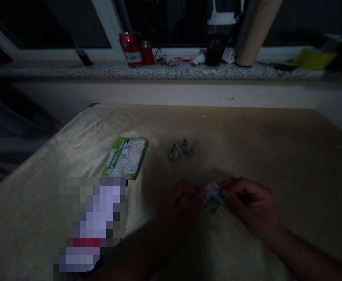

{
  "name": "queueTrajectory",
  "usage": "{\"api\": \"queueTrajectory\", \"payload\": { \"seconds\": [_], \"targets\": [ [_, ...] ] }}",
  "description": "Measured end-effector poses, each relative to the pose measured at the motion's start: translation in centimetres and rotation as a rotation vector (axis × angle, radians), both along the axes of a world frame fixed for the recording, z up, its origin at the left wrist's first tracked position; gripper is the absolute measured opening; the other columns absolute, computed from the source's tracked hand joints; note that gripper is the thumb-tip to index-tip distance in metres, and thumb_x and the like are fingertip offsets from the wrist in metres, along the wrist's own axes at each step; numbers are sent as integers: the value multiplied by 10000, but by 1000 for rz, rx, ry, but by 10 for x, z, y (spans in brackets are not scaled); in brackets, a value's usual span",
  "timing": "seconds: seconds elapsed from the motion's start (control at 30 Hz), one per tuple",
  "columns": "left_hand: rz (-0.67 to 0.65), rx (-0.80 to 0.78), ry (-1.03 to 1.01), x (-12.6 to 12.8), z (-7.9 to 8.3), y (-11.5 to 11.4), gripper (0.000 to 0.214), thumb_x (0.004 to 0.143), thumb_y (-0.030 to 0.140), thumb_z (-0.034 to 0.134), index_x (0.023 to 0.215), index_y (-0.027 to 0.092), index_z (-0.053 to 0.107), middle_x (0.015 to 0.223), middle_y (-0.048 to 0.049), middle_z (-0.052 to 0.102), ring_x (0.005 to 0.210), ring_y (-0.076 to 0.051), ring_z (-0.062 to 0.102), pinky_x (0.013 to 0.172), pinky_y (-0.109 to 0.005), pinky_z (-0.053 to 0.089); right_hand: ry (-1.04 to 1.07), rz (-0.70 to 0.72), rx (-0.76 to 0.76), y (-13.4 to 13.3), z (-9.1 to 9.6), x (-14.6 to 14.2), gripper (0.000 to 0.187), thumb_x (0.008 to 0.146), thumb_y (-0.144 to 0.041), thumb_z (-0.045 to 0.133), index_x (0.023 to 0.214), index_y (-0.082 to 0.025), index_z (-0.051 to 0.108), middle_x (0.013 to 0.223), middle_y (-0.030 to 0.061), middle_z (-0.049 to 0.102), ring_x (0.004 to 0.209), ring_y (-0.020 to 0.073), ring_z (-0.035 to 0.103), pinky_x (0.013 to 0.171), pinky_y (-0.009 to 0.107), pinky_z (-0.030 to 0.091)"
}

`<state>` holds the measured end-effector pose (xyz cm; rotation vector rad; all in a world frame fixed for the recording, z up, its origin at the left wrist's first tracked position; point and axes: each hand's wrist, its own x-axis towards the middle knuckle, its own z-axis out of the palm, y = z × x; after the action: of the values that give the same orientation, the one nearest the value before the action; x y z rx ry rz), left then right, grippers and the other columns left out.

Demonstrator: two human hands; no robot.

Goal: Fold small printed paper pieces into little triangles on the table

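Note:
Between my two hands is a small white-and-green printed packet (213, 197), turned corner-up like a diamond. My left hand (181, 205) pinches its left corner with thumb and finger. On the opposite corner, the thumb and fingers of my right hand (251, 205) are closed. Two similar little pieces lie farther up the table: one wrapped piece with a green tip (175, 153) and another wrapped piece (188, 146) close to its right. What is inside them I cannot make out. A green printed pouch (126, 158) lies flat to the left.
A pixelated pale object (96, 220) lies left of my left forearm on the cloth-covered table (261, 144). Along the granite windowsill (100, 71) stand a red can (131, 48), a smaller red container (147, 53), a dark lidded cup (216, 45) and a cardboard tube (255, 33).

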<state>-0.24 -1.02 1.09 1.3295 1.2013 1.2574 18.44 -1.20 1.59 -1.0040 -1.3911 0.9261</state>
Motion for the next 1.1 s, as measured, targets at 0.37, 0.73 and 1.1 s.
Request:
{"api": "queueTrajectory", "payload": {
  "seconds": [0.37, 0.73, 1.1],
  "targets": [
    [-218, -82, -2, -7, -2, 11, 143, 862, 343, 740, 822, 211, 778, 739, -27, 700, 685, -166, 618, 639, -281, 498, -136, 123, 70, 1, -4, 4, 155, 885, -139, 751, 759, -215, 700, 722, 21, 789, 606, 142, 742, 543, 207, 569],
    [-168, -35, 71, -6, -2, 9, 154, 904, 324, 704, 859, 212, 799, 773, -23, 724, 708, -166, 645, 663, -277, 499, 63, 283, -370, 0, -10, -3, 229, 855, -404, 816, 877, -179, 778, 734, 33, 743, 599, 129, 662, 528, 216, 538],
    [-195, -192, 0, -2, -6, 14, 178, 852, 341, 715, 833, 181, 789, 759, -25, 745, 697, -166, 655, 647, -260, 508, 73, 337, -569, 6, -18, 2, 377, 832, -511, 809, 748, -154, 723, 644, -7, 587, 573, 97, 479, 524, 225, 383]
  ]
}}
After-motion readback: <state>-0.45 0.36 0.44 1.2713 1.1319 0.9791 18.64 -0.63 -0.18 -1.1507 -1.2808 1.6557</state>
